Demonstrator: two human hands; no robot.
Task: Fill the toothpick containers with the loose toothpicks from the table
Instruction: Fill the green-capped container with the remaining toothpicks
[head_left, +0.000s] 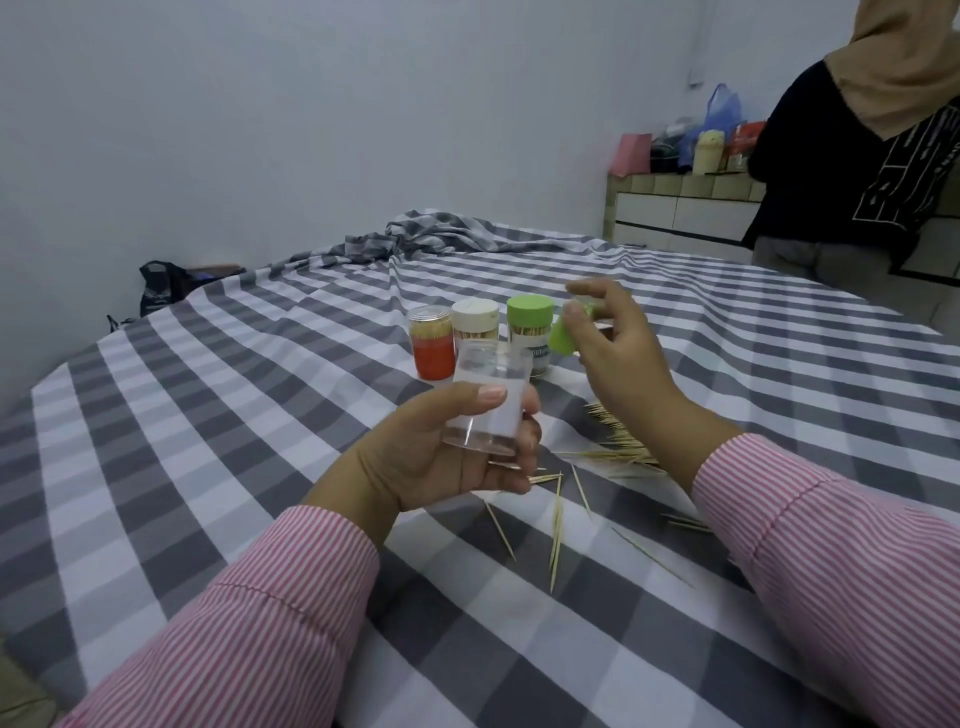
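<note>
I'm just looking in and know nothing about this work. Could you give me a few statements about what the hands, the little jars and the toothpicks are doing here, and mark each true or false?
1. The left hand holds a clear container with no toothpicks in it. True.
2. The right hand holds a red lid. False: the lid in its fingers is green.
3. Three containers stand on the checked cloth behind the hands: a red container, a cream-lidded container and a green-lidded container. True.
4. All the toothpicks are already packed away. False: loose toothpicks lie scattered on the cloth near the right arm.
5. The standing containers are empty. False: toothpicks show inside them.
</note>
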